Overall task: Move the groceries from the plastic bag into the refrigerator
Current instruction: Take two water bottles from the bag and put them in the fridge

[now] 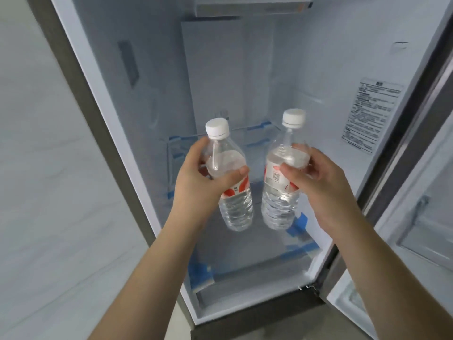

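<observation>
Two clear water bottles with white caps and red-and-white labels are held upright in front of the open refrigerator (318, 69). My left hand (196, 182) grips the left bottle (235, 207) around its upper body. The right bottle (279, 204) is gripped near its shoulder by my right hand (316, 182). Both bottles hang in the air above the glass shelves (269, 253), touching nothing else. The plastic bag is out of view.
The fridge compartment holds glass shelves taped with blue strips (300, 223) and no food. Its open door (421, 229) stands at the right with bins. A pale marbled wall (49, 168) fills the left. A printed sticker (372, 114) is on the right inner wall.
</observation>
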The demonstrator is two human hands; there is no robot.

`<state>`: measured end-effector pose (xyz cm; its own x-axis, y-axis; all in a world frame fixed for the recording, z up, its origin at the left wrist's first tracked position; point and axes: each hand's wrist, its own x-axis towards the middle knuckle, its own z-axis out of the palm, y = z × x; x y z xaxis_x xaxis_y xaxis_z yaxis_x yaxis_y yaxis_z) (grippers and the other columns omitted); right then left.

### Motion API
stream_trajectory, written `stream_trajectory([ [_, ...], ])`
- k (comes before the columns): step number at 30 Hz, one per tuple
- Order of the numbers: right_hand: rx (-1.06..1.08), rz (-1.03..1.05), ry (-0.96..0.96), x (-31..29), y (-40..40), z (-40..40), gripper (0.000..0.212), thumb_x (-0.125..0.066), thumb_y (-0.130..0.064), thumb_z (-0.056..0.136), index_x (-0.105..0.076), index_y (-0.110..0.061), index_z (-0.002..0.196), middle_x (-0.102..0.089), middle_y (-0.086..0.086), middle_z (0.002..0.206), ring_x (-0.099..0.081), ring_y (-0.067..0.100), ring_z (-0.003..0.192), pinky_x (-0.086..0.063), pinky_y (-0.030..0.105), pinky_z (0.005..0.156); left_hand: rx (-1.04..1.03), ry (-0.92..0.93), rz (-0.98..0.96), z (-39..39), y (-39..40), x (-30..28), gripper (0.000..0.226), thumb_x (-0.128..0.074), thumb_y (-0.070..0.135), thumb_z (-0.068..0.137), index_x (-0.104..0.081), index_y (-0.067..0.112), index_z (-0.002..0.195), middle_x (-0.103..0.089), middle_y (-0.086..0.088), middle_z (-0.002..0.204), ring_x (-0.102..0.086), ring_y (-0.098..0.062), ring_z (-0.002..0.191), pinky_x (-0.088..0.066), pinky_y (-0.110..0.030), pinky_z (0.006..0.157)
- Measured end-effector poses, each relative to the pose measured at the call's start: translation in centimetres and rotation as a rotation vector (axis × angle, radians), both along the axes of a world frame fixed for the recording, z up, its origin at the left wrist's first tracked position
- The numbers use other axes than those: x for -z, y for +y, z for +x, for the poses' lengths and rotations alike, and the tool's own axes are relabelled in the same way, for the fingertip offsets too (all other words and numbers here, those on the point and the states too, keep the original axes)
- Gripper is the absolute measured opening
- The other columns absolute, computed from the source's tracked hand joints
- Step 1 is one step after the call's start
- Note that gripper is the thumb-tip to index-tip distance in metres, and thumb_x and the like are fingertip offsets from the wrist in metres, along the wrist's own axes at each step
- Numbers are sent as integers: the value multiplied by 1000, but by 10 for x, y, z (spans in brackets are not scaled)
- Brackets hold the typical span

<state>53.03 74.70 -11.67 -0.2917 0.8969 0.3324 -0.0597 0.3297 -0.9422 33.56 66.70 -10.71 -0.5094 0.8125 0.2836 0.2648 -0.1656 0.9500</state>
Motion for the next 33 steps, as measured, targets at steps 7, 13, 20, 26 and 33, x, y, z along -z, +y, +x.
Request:
stream_trajectory([
  [7,-11,16,55,-19,86,-30,39,-79,-31,78,-66,-24,115,-71,-6,103,-67,9,93,-53,21,73,-196,-43,0,-8,73,-16,77,-88,45,54,-57,28,122,-69,11,110,-67,-9,98,-57,-33,87],
  [13,0,76,11,-7,131,-65,43,-81,-44,74,-65,-32,112,-71,-12,102,-67,2,93,-57,39,87,-229,-31,10,-22,118,-10,69,-88,39,58,-59,32,120,-70,10,109,-68,-11,99,-55,-29,79],
  [20,6,49,8,7,157,-94,52,-81,-48,74,-63,-28,119,-68,-11,106,-66,2,95,-58,35,86,-298,13,34,-39,150,-3,61,-86,29,71,-56,27,124,-67,10,108,-66,-7,96,-52,-17,68],
  [26,-20,93,-38,12,165,-102,56,-77,-48,77,-57,-32,127,-67,-14,113,-63,-2,101,-54,25,87,-279,86,44,-46,161,5,68,-83,34,74,-48,28,133,-65,11,116,-64,-4,102,-54,-24,85],
  [33,51,219,-364,54,163,-89,73,-77,-49,74,-47,-25,135,-56,-3,125,-55,8,110,-48,21,90,-280,167,-200,-37,138,56,104,-79,42,78,-10,31,155,-35,3,154,-40,-14,136,-38,-34,106],
])
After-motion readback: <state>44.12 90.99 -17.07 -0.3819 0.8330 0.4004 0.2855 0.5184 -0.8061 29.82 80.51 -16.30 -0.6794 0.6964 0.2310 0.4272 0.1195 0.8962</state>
